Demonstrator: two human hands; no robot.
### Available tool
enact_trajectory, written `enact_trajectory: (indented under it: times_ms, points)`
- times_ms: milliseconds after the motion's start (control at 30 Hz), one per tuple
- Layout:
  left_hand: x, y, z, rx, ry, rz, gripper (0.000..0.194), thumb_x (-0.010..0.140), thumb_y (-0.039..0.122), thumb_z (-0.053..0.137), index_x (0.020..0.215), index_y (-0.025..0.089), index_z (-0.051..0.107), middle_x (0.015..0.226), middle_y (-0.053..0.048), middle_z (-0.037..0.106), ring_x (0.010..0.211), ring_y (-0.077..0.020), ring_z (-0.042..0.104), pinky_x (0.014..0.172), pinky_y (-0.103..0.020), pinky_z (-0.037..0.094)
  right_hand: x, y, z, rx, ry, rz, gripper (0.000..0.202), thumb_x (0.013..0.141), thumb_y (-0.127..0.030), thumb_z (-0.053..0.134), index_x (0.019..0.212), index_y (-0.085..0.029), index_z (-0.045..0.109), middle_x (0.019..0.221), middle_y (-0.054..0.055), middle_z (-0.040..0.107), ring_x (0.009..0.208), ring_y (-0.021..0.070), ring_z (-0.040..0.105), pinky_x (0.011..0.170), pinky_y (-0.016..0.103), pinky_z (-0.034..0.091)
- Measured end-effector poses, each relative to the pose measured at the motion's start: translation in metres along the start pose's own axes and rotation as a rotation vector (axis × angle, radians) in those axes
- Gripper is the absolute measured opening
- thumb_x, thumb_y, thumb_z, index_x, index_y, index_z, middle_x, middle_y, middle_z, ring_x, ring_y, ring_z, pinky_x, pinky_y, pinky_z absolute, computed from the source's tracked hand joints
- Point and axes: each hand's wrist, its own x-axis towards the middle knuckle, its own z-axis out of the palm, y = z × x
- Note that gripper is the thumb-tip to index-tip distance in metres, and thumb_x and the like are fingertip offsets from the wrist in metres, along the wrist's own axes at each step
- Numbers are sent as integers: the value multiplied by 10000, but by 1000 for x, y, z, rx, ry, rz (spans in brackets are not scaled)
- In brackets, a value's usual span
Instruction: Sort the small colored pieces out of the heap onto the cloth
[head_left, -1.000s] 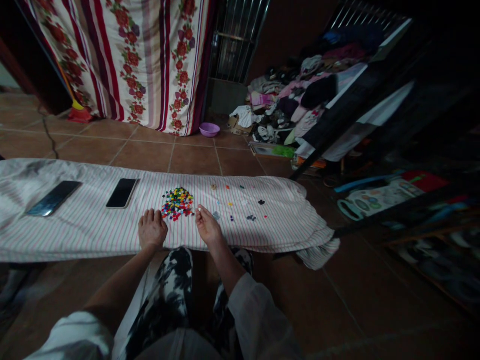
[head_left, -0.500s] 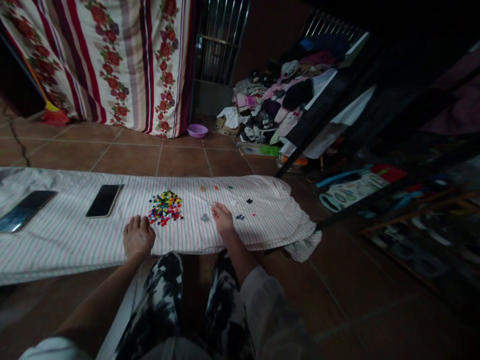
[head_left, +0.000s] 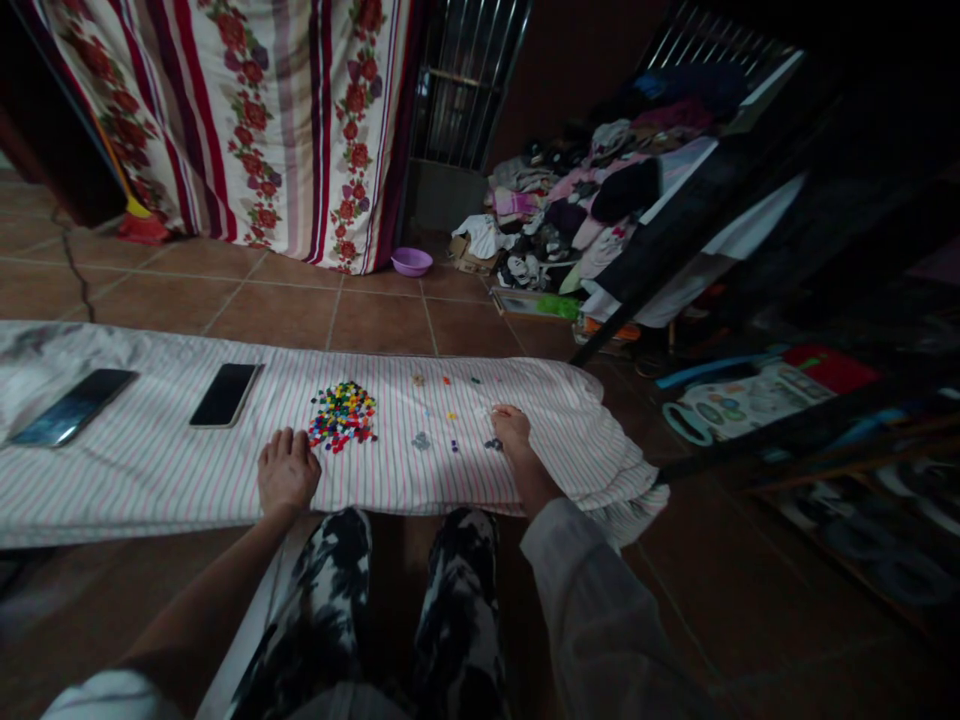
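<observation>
A heap of small multicoloured beads [head_left: 343, 415] lies on the striped cloth [head_left: 187, 480]. Beside its near left edge my left hand [head_left: 289, 470] rests flat, palm down, holding nothing. To the right of the heap are small single-colour groups: grey beads [head_left: 421, 440], purple beads [head_left: 454, 446], yellow beads [head_left: 451, 415], tan beads [head_left: 418, 380], orange beads [head_left: 446, 380] and green beads [head_left: 476, 380]. My right hand [head_left: 512, 425] is low over the cloth, fingertips pinched by some whitish pieces; anything between them is too small to see. Dark grey beads [head_left: 492, 444] lie just below those fingers, partly covered.
Two phones lie on the cloth to the left, a dark phone [head_left: 225, 395] and a larger phone [head_left: 75, 407]. Beyond the cloth stand a purple basin [head_left: 412, 262] on the tiled floor and a pile of clothes [head_left: 570, 200]. A dark metal post [head_left: 637, 300] rises at the right.
My right hand has moved right, from above the grey beads to beside the dark grey ones, uncovering the yellow and purple beads. The left hand stays by the heap. The view has shifted slightly.
</observation>
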Motion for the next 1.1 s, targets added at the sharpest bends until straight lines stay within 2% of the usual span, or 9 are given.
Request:
enact_trajectory:
  times_ms: [233, 500, 767, 1100]
  points:
    - [0, 2, -3, 10, -13, -7, 400, 870, 248, 387, 1206, 119, 561, 1321, -182, 528, 1290, -311, 413, 1065, -465, 320, 8, 3, 7, -95, -89, 35, 241, 639, -114, 553, 804, -138, 726, 798, 82, 713, 804, 198, 670, 817, 312, 502]
    - [1, 4, -8, 38, -29, 2, 395, 885, 247, 379, 1202, 105, 568, 1309, -183, 541, 1281, -311, 428, 1054, -459, 333, 8, 6, 6, -96, -187, 3, 385, 650, -119, 531, 982, -142, 725, 944, 68, 730, 902, 177, 681, 876, 286, 510]
    - [1, 3, -4, 37, -8, -4, 396, 891, 247, 384, 1204, 100, 576, 1313, -180, 545, 1282, -312, 441, 1058, -458, 338, 10, 5, 9, -110, -183, -4, 392, 693, -79, 514, 1028, -151, 704, 1002, 67, 723, 973, 163, 669, 927, 270, 484]
    - [1, 2, -2, 57, 17, 11, 370, 878, 240, 404, 1184, 130, 580, 1297, -167, 559, 1267, -304, 452, 1029, -456, 358, 11, 6, 13, -102, -151, -1, 394, 658, -89, 537, 1017, -155, 684, 986, 77, 714, 922, 166, 675, 855, 252, 504]
